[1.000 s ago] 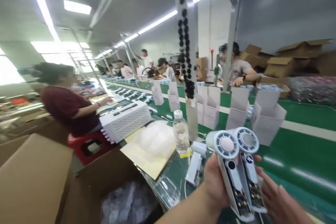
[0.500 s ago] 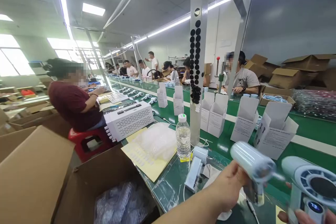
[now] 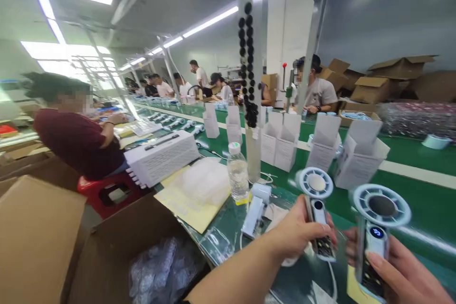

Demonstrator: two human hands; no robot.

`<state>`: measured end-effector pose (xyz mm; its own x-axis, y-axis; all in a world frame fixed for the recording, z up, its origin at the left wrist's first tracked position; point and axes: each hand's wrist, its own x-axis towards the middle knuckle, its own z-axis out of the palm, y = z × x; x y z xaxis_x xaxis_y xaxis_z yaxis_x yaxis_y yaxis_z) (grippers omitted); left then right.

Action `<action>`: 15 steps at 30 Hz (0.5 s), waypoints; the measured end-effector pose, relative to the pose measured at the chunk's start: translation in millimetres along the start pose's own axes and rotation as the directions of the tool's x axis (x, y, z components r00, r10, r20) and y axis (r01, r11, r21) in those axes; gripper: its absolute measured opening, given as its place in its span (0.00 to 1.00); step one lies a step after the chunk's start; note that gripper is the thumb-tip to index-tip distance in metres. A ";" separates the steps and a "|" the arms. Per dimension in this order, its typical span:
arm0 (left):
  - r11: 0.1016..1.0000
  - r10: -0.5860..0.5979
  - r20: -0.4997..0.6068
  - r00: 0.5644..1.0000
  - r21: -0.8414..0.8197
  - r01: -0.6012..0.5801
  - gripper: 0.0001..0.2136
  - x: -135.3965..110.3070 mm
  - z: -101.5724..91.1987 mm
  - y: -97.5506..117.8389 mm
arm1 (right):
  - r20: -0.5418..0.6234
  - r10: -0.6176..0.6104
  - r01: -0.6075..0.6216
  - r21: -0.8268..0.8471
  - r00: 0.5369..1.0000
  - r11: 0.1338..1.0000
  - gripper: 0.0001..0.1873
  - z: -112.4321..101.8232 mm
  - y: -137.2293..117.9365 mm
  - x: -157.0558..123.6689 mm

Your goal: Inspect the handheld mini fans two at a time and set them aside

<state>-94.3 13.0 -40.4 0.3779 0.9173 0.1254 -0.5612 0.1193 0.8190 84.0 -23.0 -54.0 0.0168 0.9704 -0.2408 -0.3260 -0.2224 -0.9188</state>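
Observation:
My left hand (image 3: 297, 233) is closed around the handle of a white handheld fan (image 3: 315, 199), held upright with its round head facing me. My right hand (image 3: 399, 270) grips a second white handheld fan (image 3: 378, 218) whose small display is lit blue. The two fans are held apart, side by side, above the green conveyor belt (image 3: 409, 209). A third white fan (image 3: 256, 209) lies flat on the belt just left of my left hand.
A water bottle (image 3: 238, 173) stands by a metal post (image 3: 253, 104). Open white boxes (image 3: 359, 156) stand in a row on the belt. A white device (image 3: 162, 159) and plastic bags (image 3: 206, 183) lie left. An open cardboard box (image 3: 117, 256) sits below. Other people work along the line.
A second ago both fans were held together in front of me. They then swung apart and tilted, and now both stand upright, facing me, one in each hand.

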 end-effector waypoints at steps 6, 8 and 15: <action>0.997 -0.075 0.055 0.996 -0.012 0.076 0.25 -2.3 11.4 25.1 | 0.071 -0.146 0.141 0.065 0.987 0.988 0.22 32.7 -35.4 -19.2; 0.994 -0.091 0.094 0.991 -0.055 0.097 0.28 -0.6 11.2 28.3 | 0.103 -0.184 0.175 0.087 0.978 0.981 0.20 33.3 -36.9 -17.8; 0.998 -0.065 0.134 0.989 0.016 0.064 0.24 -4.7 15.2 27.3 | 0.174 -0.185 0.170 0.099 0.967 0.981 0.16 29.6 -39.6 -22.3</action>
<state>-100.2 6.2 -10.1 0.5087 0.8486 0.1454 -0.5239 0.1711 0.8345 68.5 -33.1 -3.0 -0.0884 0.9961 -0.0085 -0.4107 -0.0442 -0.9107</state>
